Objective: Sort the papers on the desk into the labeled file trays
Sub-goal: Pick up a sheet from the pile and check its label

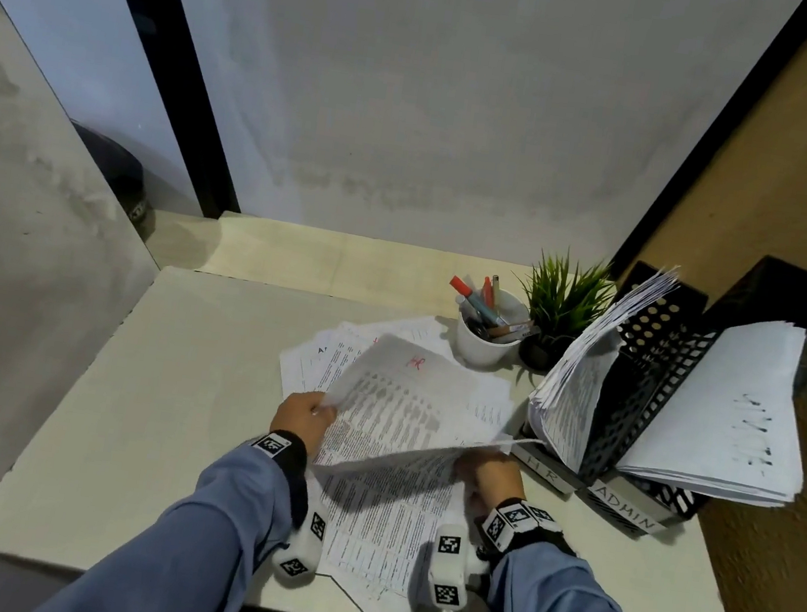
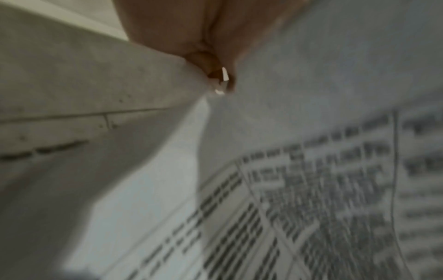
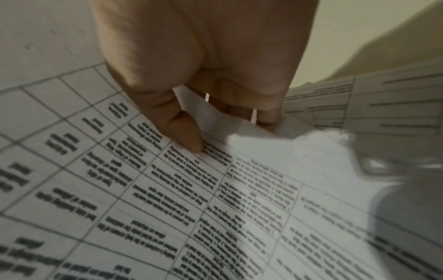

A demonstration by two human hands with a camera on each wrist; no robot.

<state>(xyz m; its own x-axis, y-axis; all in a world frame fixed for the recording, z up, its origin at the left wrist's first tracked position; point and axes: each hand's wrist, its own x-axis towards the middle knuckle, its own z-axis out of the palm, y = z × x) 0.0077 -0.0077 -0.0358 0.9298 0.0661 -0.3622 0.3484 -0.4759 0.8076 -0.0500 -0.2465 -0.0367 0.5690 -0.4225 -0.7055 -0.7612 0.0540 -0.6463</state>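
Fingers [image 2: 215, 62] of the left hand [image 1: 302, 418] pinch the left edge of a printed sheet [image 1: 409, 400] marked "HR" in red, lifting it clear of the desk [image 1: 126, 422] so that it arches over the loose papers [image 1: 376, 525] below. The right hand [image 1: 492, 474] sits under the sheet's lower right corner; in the right wrist view its thumb [image 3: 184, 136] and curled fingers [image 3: 266, 115] nip a page edge, the thumb tip touching a page printed with a table.

More loose papers fan out on the desk behind the raised sheet. To the right stand two black mesh file trays: the HR tray [image 1: 549, 474], nearer the hands and stuffed with leaning pages, and beside it the ADMIN tray [image 1: 622, 507], also holding a stack. Behind the papers, a white cup of pens [image 1: 484, 343] stands just beside a small potted plant [image 1: 562, 302].
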